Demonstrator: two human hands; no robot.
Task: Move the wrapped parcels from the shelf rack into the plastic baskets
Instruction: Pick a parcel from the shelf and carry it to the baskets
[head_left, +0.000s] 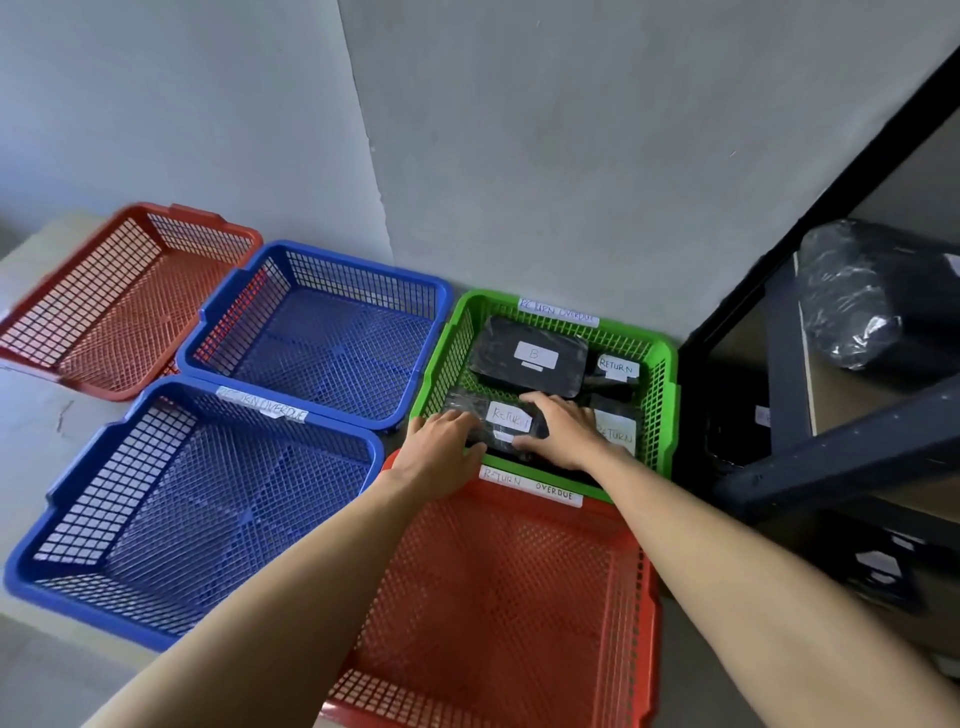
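Note:
A green basket (662, 364) holds several black wrapped parcels. One marked "B" (530, 358) lies at its back, and two marked "RETURN" (615, 370) (618, 431) sit along its right side. At the front left of the basket, both my hands grip a parcel labelled "RETURN" (509, 418): my left hand (441, 434) on its left end, my right hand (558, 428) on its right end. On the dark shelf rack (831, 452) at the right rests another parcel in black plastic wrap (862, 296).
Two blue baskets (317, 332) (197, 499) and two red baskets (119, 296) (498, 597) stand empty around the green one on a pale floor. Paper labels reading "RETURN OVERDUE" sit on some rims. A grey wall rises behind. More dark items lie low on the rack.

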